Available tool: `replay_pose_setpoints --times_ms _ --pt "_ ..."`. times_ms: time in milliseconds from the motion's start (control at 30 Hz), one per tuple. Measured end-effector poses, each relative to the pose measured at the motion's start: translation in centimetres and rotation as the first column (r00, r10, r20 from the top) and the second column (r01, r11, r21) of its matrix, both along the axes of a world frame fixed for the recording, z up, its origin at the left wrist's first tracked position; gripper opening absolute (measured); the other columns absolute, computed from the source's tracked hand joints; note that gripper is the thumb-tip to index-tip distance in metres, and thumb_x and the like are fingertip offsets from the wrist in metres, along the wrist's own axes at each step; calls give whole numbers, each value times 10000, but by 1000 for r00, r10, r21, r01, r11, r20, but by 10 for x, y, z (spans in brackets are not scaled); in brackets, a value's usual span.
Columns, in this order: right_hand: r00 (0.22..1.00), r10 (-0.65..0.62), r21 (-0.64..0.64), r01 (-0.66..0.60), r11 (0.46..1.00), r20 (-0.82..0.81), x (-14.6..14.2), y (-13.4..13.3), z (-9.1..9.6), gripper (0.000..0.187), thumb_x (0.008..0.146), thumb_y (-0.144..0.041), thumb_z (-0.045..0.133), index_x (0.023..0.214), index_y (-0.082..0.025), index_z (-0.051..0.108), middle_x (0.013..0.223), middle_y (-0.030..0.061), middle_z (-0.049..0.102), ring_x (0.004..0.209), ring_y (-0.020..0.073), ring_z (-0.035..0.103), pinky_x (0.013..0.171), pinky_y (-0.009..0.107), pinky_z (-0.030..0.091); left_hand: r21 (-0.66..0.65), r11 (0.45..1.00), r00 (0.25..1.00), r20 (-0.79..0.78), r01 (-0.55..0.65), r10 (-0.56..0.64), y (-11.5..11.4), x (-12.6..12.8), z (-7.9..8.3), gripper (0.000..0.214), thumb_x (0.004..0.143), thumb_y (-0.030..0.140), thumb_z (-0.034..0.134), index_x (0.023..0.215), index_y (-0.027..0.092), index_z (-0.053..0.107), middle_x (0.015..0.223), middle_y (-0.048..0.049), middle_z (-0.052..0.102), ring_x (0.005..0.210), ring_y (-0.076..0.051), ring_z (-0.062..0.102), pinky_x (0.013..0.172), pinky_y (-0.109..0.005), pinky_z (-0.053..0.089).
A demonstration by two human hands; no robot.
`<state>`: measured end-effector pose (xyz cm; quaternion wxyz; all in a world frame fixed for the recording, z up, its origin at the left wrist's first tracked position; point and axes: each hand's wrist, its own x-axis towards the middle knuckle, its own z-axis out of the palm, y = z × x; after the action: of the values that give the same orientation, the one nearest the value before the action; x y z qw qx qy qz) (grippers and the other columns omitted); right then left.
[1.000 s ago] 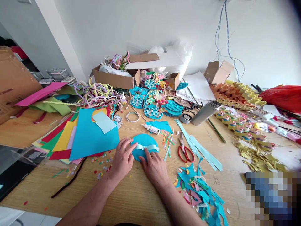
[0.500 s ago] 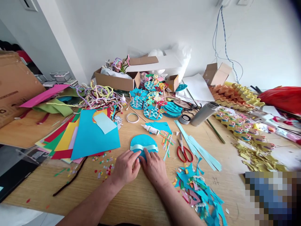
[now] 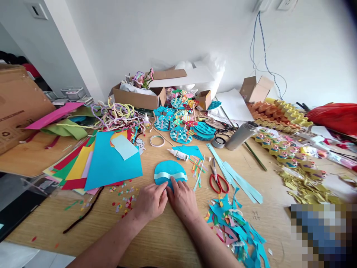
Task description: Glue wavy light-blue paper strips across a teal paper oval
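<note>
A round blue paper disc point(image 3: 170, 166) lies on the table in front of me, with a pale blue paper strip point(image 3: 160, 175) across it. The strip bulges up in a wave near its middle. My left hand point(image 3: 152, 199) is closed at the disc's near edge, its index fingertip against the paper below the strip. My right hand point(image 3: 182, 197) holds the disc's near right side, its index finger pressed on the strip at the wave. Both hands hide the disc's lower part. Just beyond the disc, a white glue bottle point(image 3: 180, 154) lies on blue paper.
Red-handled scissors point(image 3: 219, 183) and pale blue strips point(image 3: 242, 182) lie right of the disc, with blue paper scraps point(image 3: 237, 227) nearer me. Coloured paper sheets point(image 3: 111, 175) are stacked left. Behind stand a roll of tape point(image 3: 157, 140), finished wave-decorated pieces point(image 3: 181, 134) and a metal flask point(image 3: 242, 136).
The camera view has tilted slightly. Both hands stay at the disc, with the left fingers shifted a little at its near edge; the right index finger still presses the strip.
</note>
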<state>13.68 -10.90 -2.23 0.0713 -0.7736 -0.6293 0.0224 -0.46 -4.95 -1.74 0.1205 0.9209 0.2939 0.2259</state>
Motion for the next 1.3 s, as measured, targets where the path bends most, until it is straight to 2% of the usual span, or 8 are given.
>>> replay_pose_setpoints --times_ms 833,1300 --pt "1000 -11 -17 10 1000 -14 0 0 1 455 970 -410 394 1320 -142 505 971 108 669 940 230 603 730 294 480 1 1000 999 -36 -16 16 -1 1 0 287 888 206 406 1064 156 627 767 -69 698 691 -214 666 607 -322 506" --pt "1000 -13 -11 13 1000 -16 -1 -1 3 436 969 -397 406 1314 -151 507 988 116 666 953 217 600 756 292 484 -18 1000 999 -30 -17 16 0 3 -1 327 887 208 407 1143 156 603 884 -95 703 800 -226 666 692 -342 526"
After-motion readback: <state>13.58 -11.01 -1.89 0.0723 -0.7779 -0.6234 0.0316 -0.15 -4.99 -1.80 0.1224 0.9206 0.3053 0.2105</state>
